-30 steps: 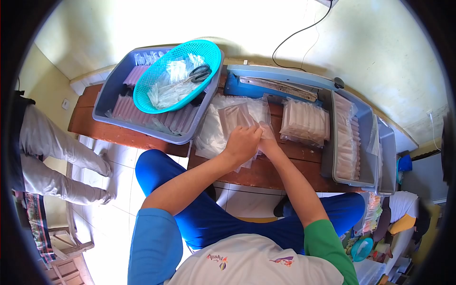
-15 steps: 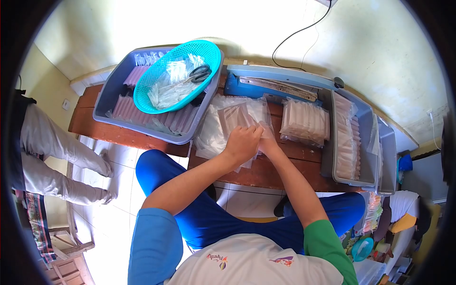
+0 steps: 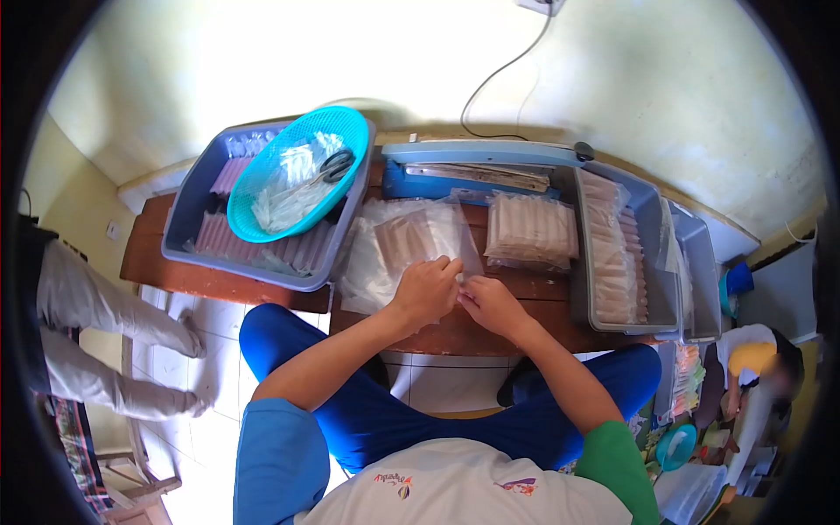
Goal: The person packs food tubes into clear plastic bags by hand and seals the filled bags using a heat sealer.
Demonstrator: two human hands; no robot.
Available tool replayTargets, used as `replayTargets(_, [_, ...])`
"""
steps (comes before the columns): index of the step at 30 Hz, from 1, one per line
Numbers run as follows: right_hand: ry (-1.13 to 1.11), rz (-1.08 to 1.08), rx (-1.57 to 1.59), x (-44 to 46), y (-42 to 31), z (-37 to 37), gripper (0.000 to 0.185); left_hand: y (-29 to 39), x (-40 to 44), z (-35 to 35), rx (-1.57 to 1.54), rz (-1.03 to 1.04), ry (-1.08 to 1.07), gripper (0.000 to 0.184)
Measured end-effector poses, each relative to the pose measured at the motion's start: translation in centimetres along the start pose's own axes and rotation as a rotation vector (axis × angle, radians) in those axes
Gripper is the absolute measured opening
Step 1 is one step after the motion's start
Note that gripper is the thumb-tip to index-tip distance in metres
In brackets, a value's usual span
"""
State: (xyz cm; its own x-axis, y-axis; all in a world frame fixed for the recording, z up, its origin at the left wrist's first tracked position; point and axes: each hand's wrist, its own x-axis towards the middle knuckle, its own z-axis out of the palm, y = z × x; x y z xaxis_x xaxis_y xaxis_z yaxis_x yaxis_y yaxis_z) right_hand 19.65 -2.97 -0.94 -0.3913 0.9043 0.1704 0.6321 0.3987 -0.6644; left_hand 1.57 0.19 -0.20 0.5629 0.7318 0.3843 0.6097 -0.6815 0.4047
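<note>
A pile of clear plastic bags [image 3: 360,276] lies on the brown wooden table in front of me. The brownish see-through bag [image 3: 407,238] on top reaches down to my fingers. My left hand [image 3: 426,291] is closed at that bag's near edge, knuckles up. Close beside it, my right hand [image 3: 492,306] pinches the same edge with thumb and forefinger. A small pale bit shows between the two hands; the fingers partly hide it. Behind and to the right sits a packed bundle of pale pink-brown tubes [image 3: 531,230] in clear plastic.
At left, a grey-blue tub [image 3: 308,282] of wrapped tubes carries a turquoise basket [image 3: 234,213] with plastic scraps and scissors [image 3: 336,166]. A blue bag sealer [image 3: 481,154] stands behind. Grey tubs [image 3: 674,297] stand at right. Other people are at both sides.
My right hand has come out from behind the clear plastic to its near edge, fingertips now meeting my left hand's. The camera view has shifted slightly.
</note>
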Motion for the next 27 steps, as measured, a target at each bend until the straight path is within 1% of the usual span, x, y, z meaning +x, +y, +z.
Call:
replayTargets(2, [0.049,-0.044,0.043,-1.5,-0.5,-2.8,0.015,0.7,0.6,-0.6,-0.063,-0.037,0.004,0.017])
replayTargets(3, [0.072,-0.031,0.039,-2.2,-0.2,-4.1,0.015,0.8,1.1,-0.5,-0.066,-0.012,-0.007,0.017])
replayTargets(5, [0.189,-0.022,-0.043,-3.0,0.7,-7.1,0.015,0.8,2.6,-0.4,-0.180,-0.037,-0.002,0.020])
replayTargets(7, [0.276,0.020,-0.037,-4.0,2.0,-10.4,0.015,1.6,4.8,-0.4,-0.218,-0.018,-0.032,0.020])
replayTargets(9, [0.426,0.124,-0.051,-5.1,4.1,-13.4,0.015,2.6,7.3,0.3,-0.288,-0.001,-0.016,0.018])
replayTargets(10, [0.447,0.136,-0.053,-5.7,5.1,-14.9,0.015,3.4,8.7,0.7,-0.297,-0.006,-0.044,0.018])
replayTargets(11, [0.498,0.200,-0.052,-6.4,6.0,-16.2,0.016,4.1,10.0,1.4,-0.299,0.012,-0.059,0.018])
replayTargets(12, [0.549,0.264,-0.050,-6.9,7.0,-17.5,0.016,5.0,11.4,2.2,-0.344,0.043,-0.047,0.017])
replayTargets(13, [0.567,0.278,-0.051,-7.3,8.1,-18.6,0.016,6.1,12.8,2.9,-0.390,0.071,-0.037,0.017])
replayTargets(17, [0.586,0.376,-0.099,-9.0,11.7,-22.6,0.017,10.2,17.7,6.5,-0.408,0.143,-0.096,0.018])
replayTargets(19, [0.536,0.500,-0.174,-9.8,13.7,-24.2,0.018,12.0,19.8,8.7,-0.450,0.185,-0.117,0.018])
replayTargets(20, [0.544,0.519,-0.174,-10.3,14.8,-24.9,0.018,12.9,20.7,9.9,-0.484,0.213,-0.120,0.018])
replayTargets(26, [0.449,0.684,-0.281,-12.7,21.5,-26.5,0.021,17.2,25.7,16.6,-0.512,0.304,-0.112,0.017])
replayTargets(27, [0.461,0.771,-0.307,-12.7,22.4,-26.4,0.023,17.6,26.5,17.8,-0.523,0.306,-0.125,0.017])
